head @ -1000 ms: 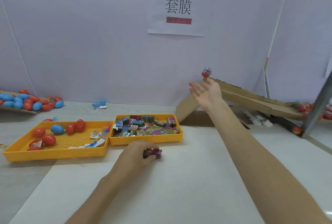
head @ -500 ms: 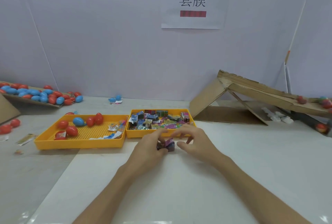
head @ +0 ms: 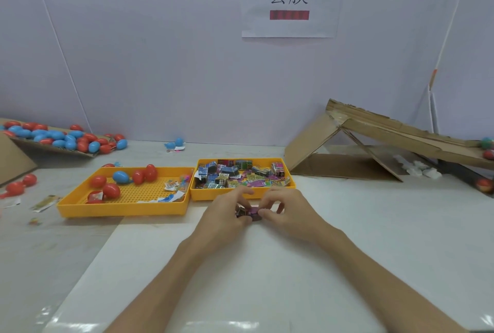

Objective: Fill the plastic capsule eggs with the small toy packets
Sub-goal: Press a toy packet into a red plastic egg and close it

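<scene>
Plenty left to do here, I'd say. Both hands are together mid-bench [head: 387, 239], just in front of the packet tray [head: 240, 196]. The left hand [head: 227, 216] and right hand [head: 287, 212] each have a fingertip grip on one small purple packet [head: 252, 212], pinched between them low over the bench. Can't tell if it's actually touching the surface. Neither hand has an egg, so this packet isn't in a capsule yet. Looks to me like it's being folded or squeezed small before it goes in.

What's left: the packet tray is heaped full. The egg tray [head: 123, 211] right beside it holds a handful of red and blue eggs [head: 111, 190] plus some wrapper scraps. There's also a big egg pile [head: 61, 140] on cardboard at the far left, with a couple of loose eggs [head: 21, 185] on the bench near it. No way to tell from here which of those are filled.

Done so far: a few ramp eggs [head: 487, 149] sit at the low end of the cardboard ramp [head: 401, 132] on the right. My guess is those are the finished ones, so it's nowhere near done.
</scene>
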Available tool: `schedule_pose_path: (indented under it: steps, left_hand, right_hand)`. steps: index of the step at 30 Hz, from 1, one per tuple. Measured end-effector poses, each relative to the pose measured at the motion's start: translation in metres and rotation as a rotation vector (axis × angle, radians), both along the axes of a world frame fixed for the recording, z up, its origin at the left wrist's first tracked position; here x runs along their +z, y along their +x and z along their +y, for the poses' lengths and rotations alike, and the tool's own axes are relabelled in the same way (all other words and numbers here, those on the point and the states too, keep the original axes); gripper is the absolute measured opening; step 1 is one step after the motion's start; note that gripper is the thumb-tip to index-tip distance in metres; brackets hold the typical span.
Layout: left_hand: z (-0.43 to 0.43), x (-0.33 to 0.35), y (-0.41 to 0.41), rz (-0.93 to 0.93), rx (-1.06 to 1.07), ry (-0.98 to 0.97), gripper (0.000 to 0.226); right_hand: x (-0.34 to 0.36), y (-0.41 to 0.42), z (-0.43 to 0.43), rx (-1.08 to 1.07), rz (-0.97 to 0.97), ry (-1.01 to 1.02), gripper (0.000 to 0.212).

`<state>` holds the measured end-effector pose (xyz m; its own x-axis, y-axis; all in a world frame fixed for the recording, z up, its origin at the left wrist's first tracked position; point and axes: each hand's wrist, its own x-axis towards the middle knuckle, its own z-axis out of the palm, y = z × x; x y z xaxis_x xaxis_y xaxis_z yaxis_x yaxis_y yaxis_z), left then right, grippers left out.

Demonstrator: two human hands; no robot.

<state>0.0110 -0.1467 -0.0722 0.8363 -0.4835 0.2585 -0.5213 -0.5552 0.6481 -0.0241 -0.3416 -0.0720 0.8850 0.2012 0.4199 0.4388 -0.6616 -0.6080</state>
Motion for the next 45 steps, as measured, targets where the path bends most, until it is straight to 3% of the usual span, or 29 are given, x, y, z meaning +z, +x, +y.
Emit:
schedule_pose_path:
  steps: [5,12,17,25,30,36,45]
  left_hand:
    - [0.000,0.000,0.001,0.018,0.000,-0.007,0.052]
    - [-0.001,-0.002,0.002,0.027,0.012,0.011,0.051]
    - [0.003,-0.001,0.007,0.032,0.075,0.045,0.047]
    - [0.002,0.003,0.002,-0.116,0.104,-0.109,0.007]
    - [0.009,0.006,0.008,-0.326,0.354,-0.080,0.013]
    - [0.024,0.015,0.020,-0.295,0.620,-0.028,0.027]
    - [0.088,0.048,0.083,-0.223,0.809,0.345,0.048]
  right_hand:
    - [0.005,0.000,-0.001,-0.001,0.024,-0.035,0.029]
    - [0.009,0.000,-0.009,-0.001,0.099,-0.093,0.013]
    - [0.012,0.000,-0.028,-0.120,0.155,-0.115,0.024]
    - [0.015,0.000,-0.025,-0.153,0.044,-0.002,0.028]
    - [0.014,0.000,-0.026,-0.162,0.040,-0.028,0.027]
    - [0.016,-0.002,-0.026,-0.164,-0.013,-0.029,0.026]
    - [0.020,-0.005,-0.025,-0.169,-0.086,-0.015,0.031]
